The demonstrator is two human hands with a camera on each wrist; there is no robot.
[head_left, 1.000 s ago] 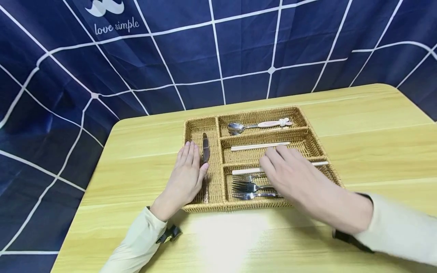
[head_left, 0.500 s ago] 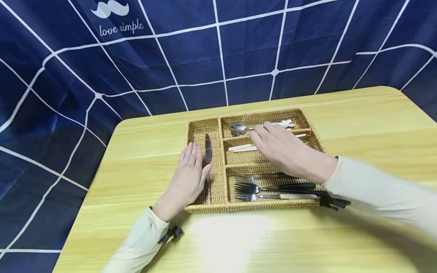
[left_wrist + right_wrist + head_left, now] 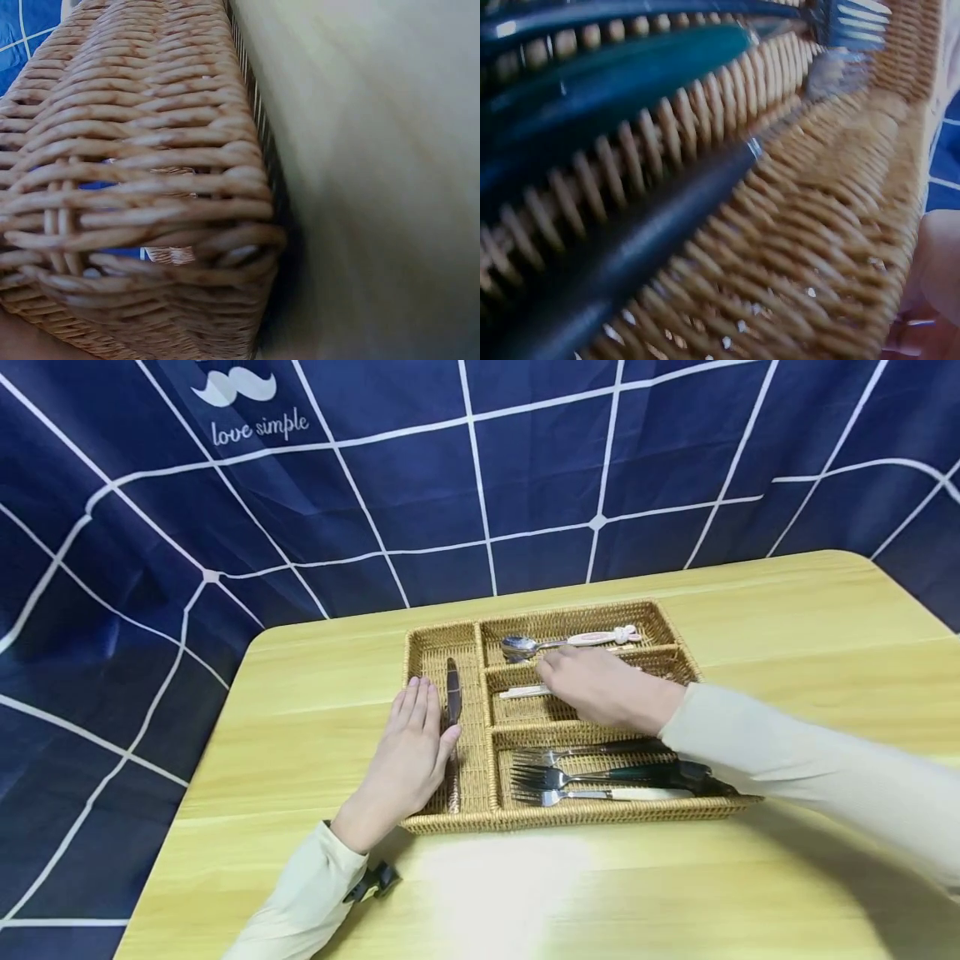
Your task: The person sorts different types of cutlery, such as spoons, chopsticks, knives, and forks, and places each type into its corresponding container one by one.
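Note:
My left hand (image 3: 402,760) lies with straight fingers along the left wall of a woven cutlery tray (image 3: 480,821). A table knife (image 3: 453,685) lies lengthwise in the compartment beside it. My right hand (image 3: 603,689) reaches down into the middle compartment, fingers bent around pale chopsticks (image 3: 523,692). Their left ends stick out past the fingers; the rest is hidden under the hand. Below the right forearm, several forks (image 3: 551,778) lie in the front compartment. In the right wrist view, a green fork handle (image 3: 630,94) and a black handle (image 3: 645,240) show close up, with fingertips (image 3: 949,259) at the right edge.
Spoons (image 3: 517,646), one with a pink-and-white handle (image 3: 596,637), lie in the back compartment. Woven dividers (image 3: 577,724) separate the compartments. The tray stands on a wood-grain table (image 3: 810,660), with a blue checked cloth (image 3: 540,468) hanging behind.
My right hand has moved from over the fork compartment, back and left, into the middle compartment, carrying a white chopstick to the others there. The left hand has stayed at the tray's left wall.

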